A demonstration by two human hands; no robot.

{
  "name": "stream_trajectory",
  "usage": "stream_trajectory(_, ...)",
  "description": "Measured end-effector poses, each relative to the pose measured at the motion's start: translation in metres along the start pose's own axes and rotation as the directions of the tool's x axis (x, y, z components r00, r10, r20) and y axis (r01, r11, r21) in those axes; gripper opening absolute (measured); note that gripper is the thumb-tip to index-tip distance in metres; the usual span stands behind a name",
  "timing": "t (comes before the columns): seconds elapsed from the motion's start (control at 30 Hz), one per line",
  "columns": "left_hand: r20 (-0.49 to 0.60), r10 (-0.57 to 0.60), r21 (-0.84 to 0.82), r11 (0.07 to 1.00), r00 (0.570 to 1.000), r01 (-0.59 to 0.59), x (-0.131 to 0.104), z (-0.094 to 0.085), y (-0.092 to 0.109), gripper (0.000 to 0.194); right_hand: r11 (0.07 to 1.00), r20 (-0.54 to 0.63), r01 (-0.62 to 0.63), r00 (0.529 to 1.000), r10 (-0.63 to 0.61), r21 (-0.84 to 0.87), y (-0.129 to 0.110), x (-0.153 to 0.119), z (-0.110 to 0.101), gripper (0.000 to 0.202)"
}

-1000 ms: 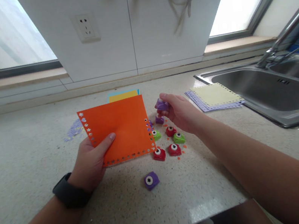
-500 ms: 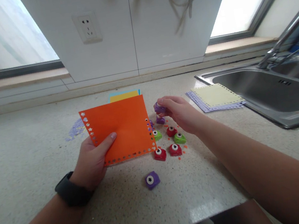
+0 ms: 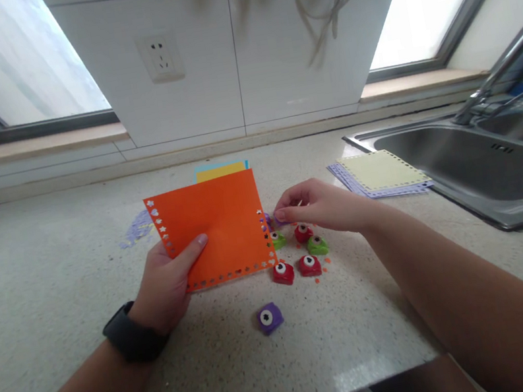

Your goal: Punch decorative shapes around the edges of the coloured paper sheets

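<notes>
My left hand (image 3: 175,280) grips an orange sheet (image 3: 217,230) by its lower left, thumb on top. Small shaped holes run along the sheet's left, bottom and lower right edges. Beyond its right edge, my right hand (image 3: 310,204) has its fingers closed at a purple punch (image 3: 283,219), mostly covered by the fingers. Nearby on the counter are two green punches, one at the right (image 3: 317,245), and several red ones, including one in front (image 3: 310,265). Another purple punch (image 3: 269,318) lies closer to me.
Punched cream and lilac sheets (image 3: 380,169) lie beside the steel sink (image 3: 452,170) at the right. Blue and yellow sheets (image 3: 221,171) show behind the orange one. Lilac and yellow paper bits (image 3: 138,228) lie at the left, orange bits among the punches.
My right hand has moved down toward the counter; a purple punch was visible raised in its fingers before. My left hand still holds the orange sheet, and the view has shifted slightly.
</notes>
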State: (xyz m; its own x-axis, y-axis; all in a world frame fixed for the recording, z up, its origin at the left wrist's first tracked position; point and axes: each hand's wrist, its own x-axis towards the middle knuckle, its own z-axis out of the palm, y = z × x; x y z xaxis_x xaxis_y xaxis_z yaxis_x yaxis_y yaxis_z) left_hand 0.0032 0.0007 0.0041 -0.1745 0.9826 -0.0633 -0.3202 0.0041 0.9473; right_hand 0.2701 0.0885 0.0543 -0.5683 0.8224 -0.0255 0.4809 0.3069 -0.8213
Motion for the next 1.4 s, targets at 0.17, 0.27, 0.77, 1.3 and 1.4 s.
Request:
stream_trajectory(0.17, 0.001, 0.018, -0.011, 1.0, 1.0, -0.018, 0.001, 0.0, 0.0, 0.031, 0.988, 0.201, -0.019, 0.978, 0.049, -0.152, -0.008, -0.007, -0.007, 0.031)
stream_trajectory(0.27, -0.006, 0.017, -0.018, 1.0, 1.0, -0.017, 0.001, 0.0, 0.0, 0.03, 0.965, 0.228, 0.018, 0.973, 0.044, -0.262, -0.012, -0.009, -0.003, 0.027)
stream_trajectory(0.77, -0.008, 0.005, -0.061, 0.998, 1.0, -0.006, 0.003, 0.001, 0.0, 0.033, 0.82, 0.124, 0.129, 0.99, -0.071, -0.558, -0.02, -0.007, 0.033, 0.03)
stream_trajectory(1.3, -0.052, 0.121, -0.11, 0.986, 0.991, -0.126, 0.011, -0.011, 0.005, 0.039, 0.853, -0.208, 0.04, 0.963, -0.171, -0.52, -0.003, -0.003, -0.001, 0.019)
stream_trajectory(1.4, -0.068, 0.133, -0.099, 0.985, 0.989, -0.14, 0.012, -0.014, 0.005, 0.041, 0.828, -0.187, 0.065, 0.962, -0.201, -0.557, 0.005, 0.002, 0.0, 0.015)
